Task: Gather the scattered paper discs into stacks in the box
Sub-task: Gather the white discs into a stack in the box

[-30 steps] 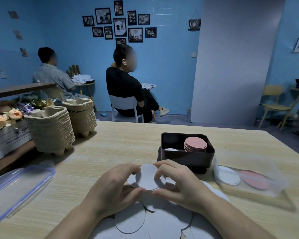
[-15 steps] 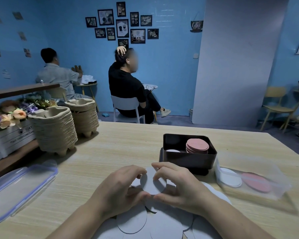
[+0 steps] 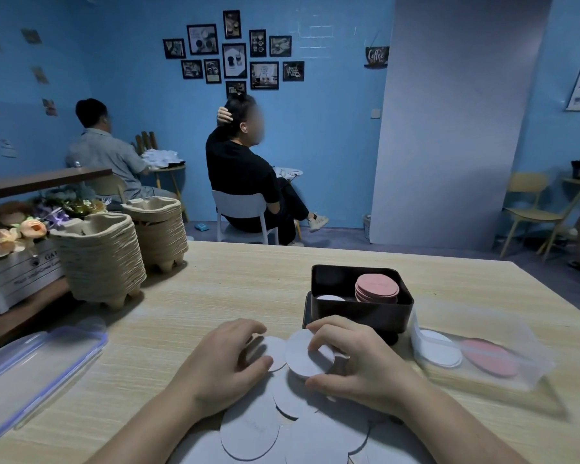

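Several white paper discs (image 3: 250, 432) lie scattered and overlapping on the wooden table's near edge. My right hand (image 3: 359, 361) pinches a small stack of white discs (image 3: 305, 358) between thumb and fingers, just above the pile. My left hand (image 3: 221, 366) hovers beside it with curled fingers over another white disc (image 3: 275, 351), holding nothing that I can see. Behind my right hand stands the dark box (image 3: 362, 314), holding a stack of pink discs (image 3: 377, 288) on its right and a low white stack (image 3: 330, 298) on its left.
A clear plastic container (image 3: 476, 354) with white and pink discs lies right of the box. A clear lid with a blue rim (image 3: 37, 370) rests at the left. Two stacks of pulp trays (image 3: 101, 262) and a flower crate (image 3: 10, 262) stand at the far left. Two people sit beyond the table.
The stack of white discs has shifted right into my right hand alone. My left hand has let go of it and drawn slightly left. The camera has tilted a little.
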Action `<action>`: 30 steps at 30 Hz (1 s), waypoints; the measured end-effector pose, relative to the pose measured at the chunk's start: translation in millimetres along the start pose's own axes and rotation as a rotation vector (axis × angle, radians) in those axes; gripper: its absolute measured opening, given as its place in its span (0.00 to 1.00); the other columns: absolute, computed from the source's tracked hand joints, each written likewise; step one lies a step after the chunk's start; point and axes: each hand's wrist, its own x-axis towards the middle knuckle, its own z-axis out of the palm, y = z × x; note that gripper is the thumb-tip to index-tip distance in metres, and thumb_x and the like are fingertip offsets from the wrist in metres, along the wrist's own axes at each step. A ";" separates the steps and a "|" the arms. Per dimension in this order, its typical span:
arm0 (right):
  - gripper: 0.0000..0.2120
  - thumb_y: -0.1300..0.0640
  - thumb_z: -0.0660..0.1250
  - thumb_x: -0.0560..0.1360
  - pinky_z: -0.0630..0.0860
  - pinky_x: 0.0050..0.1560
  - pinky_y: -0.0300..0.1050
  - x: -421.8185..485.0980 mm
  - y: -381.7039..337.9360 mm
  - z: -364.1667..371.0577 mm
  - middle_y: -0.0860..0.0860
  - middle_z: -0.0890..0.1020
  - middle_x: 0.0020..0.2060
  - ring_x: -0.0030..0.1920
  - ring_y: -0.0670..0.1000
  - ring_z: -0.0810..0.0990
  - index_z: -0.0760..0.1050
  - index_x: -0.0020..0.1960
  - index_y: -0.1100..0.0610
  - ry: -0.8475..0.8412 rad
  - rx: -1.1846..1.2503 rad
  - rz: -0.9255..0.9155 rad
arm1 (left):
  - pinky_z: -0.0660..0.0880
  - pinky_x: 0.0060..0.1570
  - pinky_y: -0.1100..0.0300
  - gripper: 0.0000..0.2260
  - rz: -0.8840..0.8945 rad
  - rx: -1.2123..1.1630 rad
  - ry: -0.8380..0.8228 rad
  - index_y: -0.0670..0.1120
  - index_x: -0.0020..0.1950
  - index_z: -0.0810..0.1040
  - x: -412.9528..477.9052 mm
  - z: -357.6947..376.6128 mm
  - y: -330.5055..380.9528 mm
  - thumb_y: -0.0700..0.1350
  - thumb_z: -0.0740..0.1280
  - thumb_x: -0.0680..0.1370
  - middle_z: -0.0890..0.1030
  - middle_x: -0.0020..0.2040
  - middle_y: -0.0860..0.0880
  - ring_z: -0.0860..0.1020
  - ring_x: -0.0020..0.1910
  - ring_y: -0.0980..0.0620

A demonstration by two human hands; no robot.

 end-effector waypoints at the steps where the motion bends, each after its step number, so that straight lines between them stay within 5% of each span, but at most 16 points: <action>1: 0.16 0.42 0.78 0.70 0.76 0.60 0.43 -0.1 0.6 -0.3 0.36 0.74 0.63 0.64 0.41 0.77 0.78 0.51 0.46 -0.002 -0.003 0.000 | 0.71 0.64 0.60 0.27 -0.014 0.000 -0.038 0.55 0.69 0.74 2.1 0.5 -0.8 0.67 0.62 0.75 0.76 0.62 0.62 0.73 0.63 0.62; 8: 0.16 0.42 0.78 0.69 0.75 0.62 0.41 -1.4 -1.8 -1.3 0.38 0.75 0.64 0.65 0.39 0.75 0.78 0.52 0.46 -0.023 -0.004 0.003 | 0.73 0.65 0.55 0.33 -0.087 0.009 -0.180 0.56 0.70 0.73 21.9 -3.9 -0.4 0.68 0.70 0.68 0.77 0.61 0.60 0.75 0.63 0.58; 13: 0.16 0.42 0.77 0.70 0.73 0.60 0.37 -3.9 -0.1 -2.0 0.38 0.75 0.64 0.65 0.34 0.73 0.78 0.51 0.47 -0.043 -0.027 0.036 | 0.77 0.61 0.58 0.32 -0.130 -0.084 -0.095 0.58 0.68 0.74 17.2 -0.7 -1.6 0.65 0.75 0.66 0.80 0.58 0.62 0.78 0.59 0.64; 17: 0.15 0.42 0.77 0.70 0.68 0.51 0.32 -3.2 0.8 -1.1 0.37 0.75 0.64 0.48 0.24 0.72 0.77 0.50 0.46 -0.073 -0.037 0.063 | 0.78 0.57 0.63 0.31 -0.109 -0.136 0.042 0.55 0.68 0.75 10.0 -4.0 0.4 0.63 0.73 0.68 0.80 0.59 0.62 0.77 0.60 0.68; 20: 0.15 0.42 0.78 0.70 0.69 0.48 0.33 -2.1 -0.9 0.9 0.38 0.75 0.63 0.44 0.26 0.73 0.77 0.50 0.46 -0.087 -0.045 0.057 | 0.78 0.52 0.63 0.26 -0.051 -0.130 0.102 0.53 0.65 0.77 6.8 -6.1 6.8 0.61 0.73 0.70 0.81 0.56 0.61 0.79 0.58 0.62; 26: 0.20 0.39 0.75 0.72 0.75 0.60 0.43 -0.5 -0.9 3.4 0.39 0.76 0.61 0.62 0.41 0.76 0.75 0.58 0.44 -0.039 -0.038 -0.005 | 0.77 0.54 0.57 0.25 0.151 -0.012 0.090 0.51 0.66 0.76 5.9 -2.2 18.6 0.60 0.74 0.72 0.81 0.56 0.58 0.78 0.56 0.59; 30: 0.21 0.42 0.74 0.75 0.72 0.65 0.40 -0.3 0.7 7.5 0.39 0.73 0.65 0.67 0.41 0.73 0.73 0.65 0.41 -0.031 -0.056 -0.059 | 0.79 0.51 0.54 0.24 0.209 0.015 0.085 0.51 0.65 0.76 5.5 -1.6 22.4 0.59 0.73 0.73 0.81 0.55 0.57 0.79 0.53 0.56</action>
